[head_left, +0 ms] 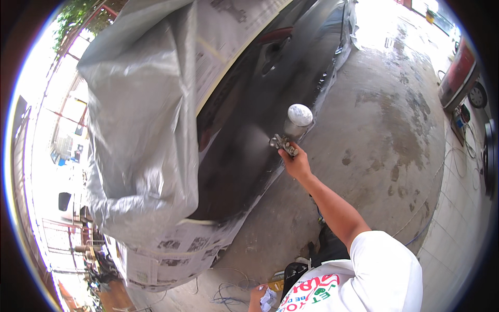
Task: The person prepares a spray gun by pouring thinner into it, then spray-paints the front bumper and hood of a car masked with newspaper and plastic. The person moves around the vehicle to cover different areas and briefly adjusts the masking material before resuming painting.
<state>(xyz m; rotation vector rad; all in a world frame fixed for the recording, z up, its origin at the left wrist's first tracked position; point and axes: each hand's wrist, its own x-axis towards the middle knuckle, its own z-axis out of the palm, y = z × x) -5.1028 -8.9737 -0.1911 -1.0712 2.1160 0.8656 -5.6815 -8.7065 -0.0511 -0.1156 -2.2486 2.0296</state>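
Observation:
My right hand (298, 163) is closed around a metal spray gun (283, 144), its arm stretched out. A cup with a white lid (300, 115) sits on top of the gun. From the nozzle a faint mist drifts left toward the dark, glossy side of a car (236, 151), with a gap between gun and panel. At the lower edge my left hand (257, 295), only partly in view, grips a crumpled white cloth or paper (268, 298).
A grey sheet (140, 104) drapes part of the car, and printed newspaper (171, 255) masks other parts. Wet patches mark the concrete floor (379, 119). Thin cords (231, 291) lie near my feet. A red vehicle (460, 73) stands at the far right.

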